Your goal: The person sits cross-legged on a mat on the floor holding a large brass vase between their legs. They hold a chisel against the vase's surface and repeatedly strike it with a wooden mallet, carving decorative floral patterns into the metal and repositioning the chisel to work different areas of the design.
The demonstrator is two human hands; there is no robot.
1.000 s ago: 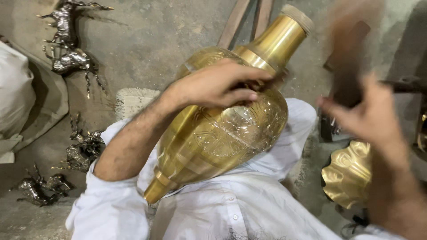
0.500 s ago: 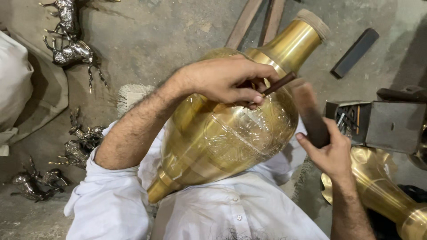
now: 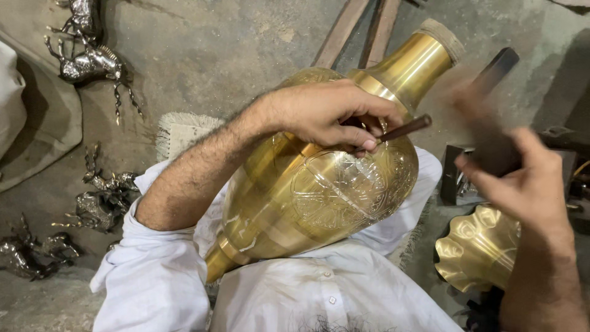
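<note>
A large brass vase [image 3: 319, 203] lies tilted across my lap, neck pointing up and right, with engraved patterns on its belly. My left hand [image 3: 332, 114] rests on the vase's shoulder and pinches a thin dark chisel [image 3: 402, 129] against the metal. My right hand [image 3: 522, 178] is raised to the right of the vase, blurred with motion, gripping a dark block-like hammer [image 3: 488, 117] above the chisel's end.
A second brass piece with a fluted rim [image 3: 476, 249] sits at lower right. Small silver animal figurines [image 3: 92, 61] lie on the floor at upper left, with more figurines [image 3: 101, 197] at mid left. Wooden slats [image 3: 356, 31] lean behind the vase. A frayed mat [image 3: 181, 129] lies under me.
My right hand has swung down and come back up with the hammer; it is now raised and blurred. The left hand keeps the chisel on the vase.
</note>
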